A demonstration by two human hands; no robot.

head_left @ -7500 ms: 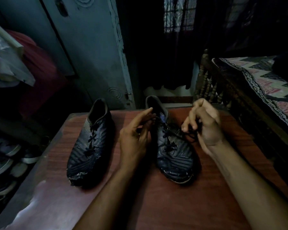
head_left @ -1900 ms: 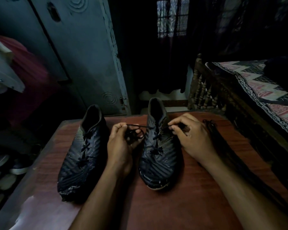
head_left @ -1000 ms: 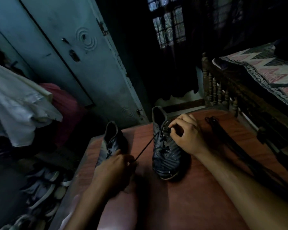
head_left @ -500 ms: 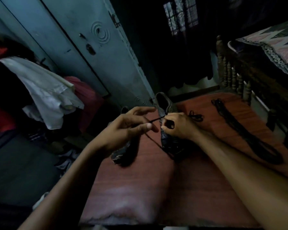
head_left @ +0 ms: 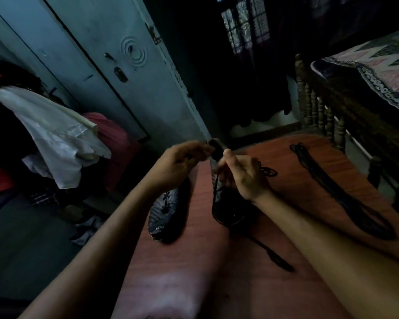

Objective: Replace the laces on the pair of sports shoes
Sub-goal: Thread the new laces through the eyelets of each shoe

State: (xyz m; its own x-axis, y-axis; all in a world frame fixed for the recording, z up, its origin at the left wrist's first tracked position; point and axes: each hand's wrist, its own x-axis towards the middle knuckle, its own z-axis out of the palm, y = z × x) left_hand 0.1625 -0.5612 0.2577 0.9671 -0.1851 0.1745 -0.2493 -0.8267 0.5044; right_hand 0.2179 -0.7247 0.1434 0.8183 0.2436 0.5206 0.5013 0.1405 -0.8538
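Note:
Two dark sports shoes stand on the reddish table point(head_left: 189, 268). The left shoe point(head_left: 165, 212) still carries its lace. The right shoe point(head_left: 228, 210) is mostly hidden behind my right hand point(head_left: 244, 176), which grips a black lace point(head_left: 214, 199) above it. The lace hangs from that hand in a loop and trails over the table toward me. My left hand point(head_left: 177, 162) is raised just left of the right one, its fingertips bunched and pinching the same lace near the shoe's heel. A small lace coil point(head_left: 268, 172) lies beside the right hand.
A long bundle of black laces point(head_left: 336, 192) lies on the table's right side. A wooden bed frame point(head_left: 327, 116) with a patterned cover stands at the right. A pale door point(head_left: 115, 65), hanging clothes point(head_left: 55, 134) and shoes on the floor are at the left.
The lace that was stretched taut between my hands now hangs slack from my right hand. Both hands have come close together above the right shoe's heel. The view has swung left.

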